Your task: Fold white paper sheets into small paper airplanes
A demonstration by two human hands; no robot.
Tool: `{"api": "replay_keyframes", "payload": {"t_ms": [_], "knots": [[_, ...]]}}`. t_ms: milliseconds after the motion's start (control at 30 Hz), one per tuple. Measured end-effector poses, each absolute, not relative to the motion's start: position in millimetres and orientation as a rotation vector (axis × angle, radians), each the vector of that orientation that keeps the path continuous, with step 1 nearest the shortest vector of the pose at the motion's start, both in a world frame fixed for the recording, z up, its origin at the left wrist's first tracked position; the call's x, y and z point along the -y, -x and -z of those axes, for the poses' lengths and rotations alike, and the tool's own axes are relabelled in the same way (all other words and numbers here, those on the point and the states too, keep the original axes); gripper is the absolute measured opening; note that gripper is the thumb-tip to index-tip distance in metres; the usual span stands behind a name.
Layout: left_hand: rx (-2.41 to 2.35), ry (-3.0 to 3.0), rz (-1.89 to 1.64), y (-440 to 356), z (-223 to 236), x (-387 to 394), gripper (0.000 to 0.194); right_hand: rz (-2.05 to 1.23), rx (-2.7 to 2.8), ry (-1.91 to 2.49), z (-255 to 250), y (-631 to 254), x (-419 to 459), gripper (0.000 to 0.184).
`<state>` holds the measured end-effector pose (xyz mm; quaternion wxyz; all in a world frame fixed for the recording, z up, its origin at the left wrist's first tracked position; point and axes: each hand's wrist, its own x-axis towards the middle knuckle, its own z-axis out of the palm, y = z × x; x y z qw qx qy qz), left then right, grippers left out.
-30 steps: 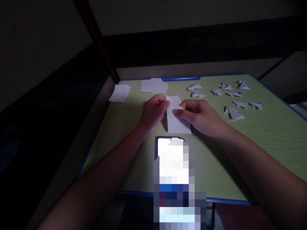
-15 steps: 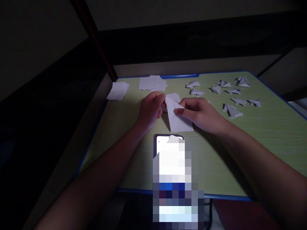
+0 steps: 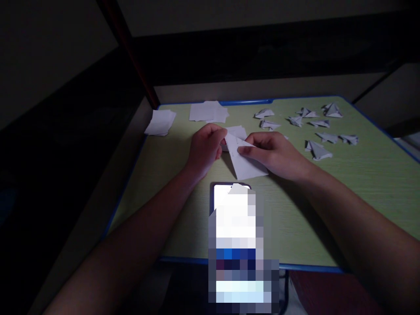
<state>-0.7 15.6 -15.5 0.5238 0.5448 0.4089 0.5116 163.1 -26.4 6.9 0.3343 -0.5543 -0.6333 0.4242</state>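
Left hand (image 3: 206, 146), right hand (image 3: 277, 155) pinch folded paper (image 3: 246, 165); white; pointed upper corner; faint marks.

Left grip (image 3: 208, 144), right grip (image 3: 271, 153) (both pinched)

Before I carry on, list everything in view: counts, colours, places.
Held paper: 1, white with small marks, between the hands
Paper behind it: count unclear, white, partly hidden beyond the hands
Folded paper pieces: about 9, white with grey shadows, far right of table
Left paper stack: 1, white, far left corner
Back paper pile: 1, white, near the far edge
Phone: 1, dark rim, bright screen, near side, largely pixelated
Table: 1, light green, blue edging, under these
Pole: 1, dark red, behind the far left corner
Left hand: 1, bare, at the held paper's far corner
Right hand: 1, bare, grip on the paper's right side
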Motion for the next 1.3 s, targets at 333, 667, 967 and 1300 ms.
{"api": "replay_keyframes", "payload": {"t_ms": [333,667,967,1300], "knots": [[-0.983,-1.293,-1.193,4.8,13.4,-16.1,0.017,-1.098,1.644,1.414,-5.4,-166.2,25.1,0.023],[-1.009,-1.241,-1.211,4.8,12.4,-16.6,0.017,-1.084,1.617,1.384,-2.4,-168.4,23.0,0.025],[-1.033,-1.170,-1.269,4.5,12.1,-15.6,0.017,-1.111,1.590,1.372,-1.4,-168.2,22.3,0.025],[-0.976,-1.275,-1.142,5.3,11.6,-14.9,0.022,-1.129,1.478,1.309,-1.1,-171.0,21.4,0.030]]}}
